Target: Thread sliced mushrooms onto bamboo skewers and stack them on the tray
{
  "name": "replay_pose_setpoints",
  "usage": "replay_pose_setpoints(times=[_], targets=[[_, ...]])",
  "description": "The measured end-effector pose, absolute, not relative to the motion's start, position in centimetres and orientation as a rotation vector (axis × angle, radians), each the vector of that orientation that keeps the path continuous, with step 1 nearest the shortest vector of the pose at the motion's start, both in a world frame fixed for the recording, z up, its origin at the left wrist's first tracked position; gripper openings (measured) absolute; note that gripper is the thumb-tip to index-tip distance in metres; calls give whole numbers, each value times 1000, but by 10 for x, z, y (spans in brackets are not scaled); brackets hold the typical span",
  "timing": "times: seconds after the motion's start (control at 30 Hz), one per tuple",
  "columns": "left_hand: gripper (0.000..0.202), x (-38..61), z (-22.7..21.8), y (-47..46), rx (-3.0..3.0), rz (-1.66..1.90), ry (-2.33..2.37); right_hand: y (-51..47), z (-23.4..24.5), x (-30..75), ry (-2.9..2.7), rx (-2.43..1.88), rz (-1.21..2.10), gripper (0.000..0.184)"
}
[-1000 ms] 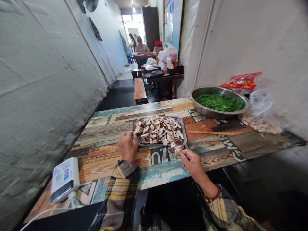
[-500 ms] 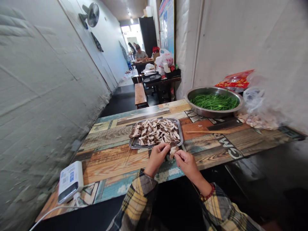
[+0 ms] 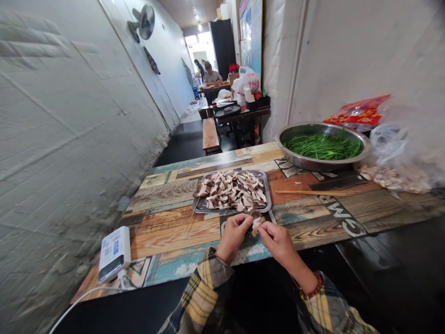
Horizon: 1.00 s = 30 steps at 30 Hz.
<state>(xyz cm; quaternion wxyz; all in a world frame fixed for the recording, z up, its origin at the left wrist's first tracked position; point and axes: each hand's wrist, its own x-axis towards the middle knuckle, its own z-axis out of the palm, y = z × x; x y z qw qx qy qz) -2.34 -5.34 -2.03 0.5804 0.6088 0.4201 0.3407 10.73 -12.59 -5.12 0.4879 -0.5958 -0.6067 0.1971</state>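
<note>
Between my two hands is a piece of oyster mushroom [image 3: 256, 222], brown on the cap and pale below. My left hand [image 3: 233, 235] pinches its left side with thumb and fingers. On the other side, my right hand [image 3: 280, 241] is closed on the lower right edge. A thin stick seems to run back under my right wrist, mostly hidden. Just beyond my hands lies a metal tray [image 3: 268, 197] heaped with torn oyster mushrooms [image 3: 234, 190]. At the tray's left end, a skewer [image 3: 193, 215] with mushroom on its tip leans over the rim.
Loose bamboo skewers [image 3: 309, 192] lie right of the tray. Behind them stands a steel basin [image 3: 323, 164] of green chives [image 3: 321, 146], beside plastic bags [image 3: 392, 160]. A white box-shaped device [image 3: 114, 253] with a cable sits at the left edge. A person [image 3: 212, 76] sits far back.
The view has shifted slightly, so the scene sits further right. My hands keep their pinch on the mushroom, with little visible movement.
</note>
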Motion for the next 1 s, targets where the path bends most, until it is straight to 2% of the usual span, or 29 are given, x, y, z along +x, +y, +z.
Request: replay_pose_setpoints(times=[0.2, 0.3, 0.5, 0.77, 1.0], targets=[[32, -34, -14, -43, 1445, 757, 946, -125, -50, 110, -1432, -1457, 530, 29], [29, -45, -10, -24, 1513, 931, 1032, -127, -51, 118, -1340, -1501, 516, 29], [16, -52, -12, 16, 1992, 1065, 1185, -127, -56, 128, -1193, -1478, 574, 31], [24, -17, -5, 26, 2679, 856, 1259, -124, -52, 125, -1223, -1500, 585, 31], [26, -12, -3, 23, 2926, 715, 1242, -121, -57, 122, -1235, -1492, 583, 33]])
